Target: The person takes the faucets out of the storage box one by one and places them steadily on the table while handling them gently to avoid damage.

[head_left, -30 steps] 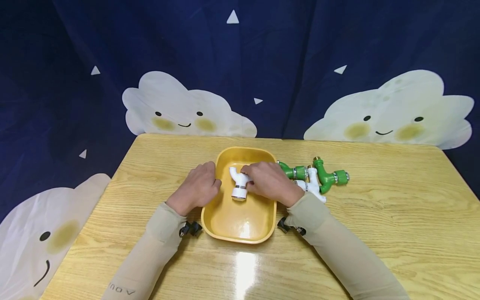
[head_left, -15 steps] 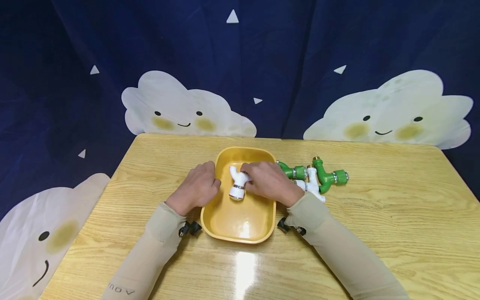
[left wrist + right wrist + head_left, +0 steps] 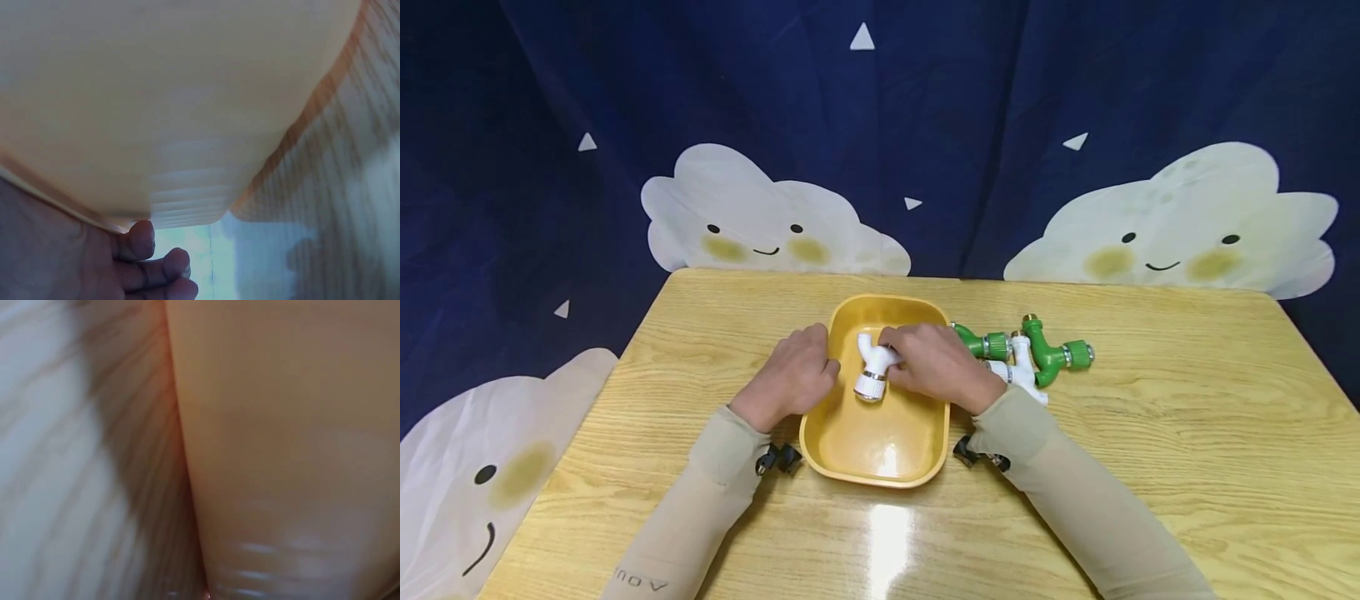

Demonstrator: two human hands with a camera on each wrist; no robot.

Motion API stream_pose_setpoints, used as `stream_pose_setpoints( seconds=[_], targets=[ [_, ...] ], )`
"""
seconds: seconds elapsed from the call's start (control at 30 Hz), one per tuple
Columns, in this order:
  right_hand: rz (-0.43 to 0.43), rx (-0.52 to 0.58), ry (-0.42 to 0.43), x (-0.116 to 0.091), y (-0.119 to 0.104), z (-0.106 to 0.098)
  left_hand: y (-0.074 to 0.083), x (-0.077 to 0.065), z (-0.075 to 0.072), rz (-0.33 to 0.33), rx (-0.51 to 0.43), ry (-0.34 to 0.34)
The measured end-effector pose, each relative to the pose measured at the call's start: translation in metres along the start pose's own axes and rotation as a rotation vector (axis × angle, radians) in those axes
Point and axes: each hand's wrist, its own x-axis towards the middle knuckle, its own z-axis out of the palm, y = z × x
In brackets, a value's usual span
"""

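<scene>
A yellow plastic basin [image 3: 872,480] stands on the wooden table. At its left rim my left hand [image 3: 793,375] grips the edge, thumb over the rim; the left wrist view shows its curled fingers [image 3: 175,265] outside the basin wall [image 3: 187,112]. My right hand [image 3: 934,360] reaches over the right rim and holds a white tap [image 3: 877,358] inside the basin. The tap's ribbed knob points toward me and slightly left, its spout away; the end in my fingers is mostly hidden. Only the basin's outer wall [image 3: 281,456] and tabletop show in the right wrist view.
Right of the basin lie another white tap [image 3: 1022,367], a green tap [image 3: 1052,354] with a brass thread, and a second green tap [image 3: 988,343] partly behind my right hand. A dark blue curtain [image 3: 955,125] with cloud faces hangs behind the table.
The white tap in my right hand has turned slightly, its knob swinging a little to the left. Both hands stay in nearly the same place, and the basin has not visibly moved.
</scene>
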Motion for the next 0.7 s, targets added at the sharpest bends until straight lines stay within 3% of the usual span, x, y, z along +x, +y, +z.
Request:
stream_pose_setpoints(
  seconds=[0.7],
  targets=[
    [-0.009,0.098,0.026,-0.0017,0.0006,-0.0035,-0.0001,-0.0003,0.0005,0.021,0.015,0.028]
  ],
)
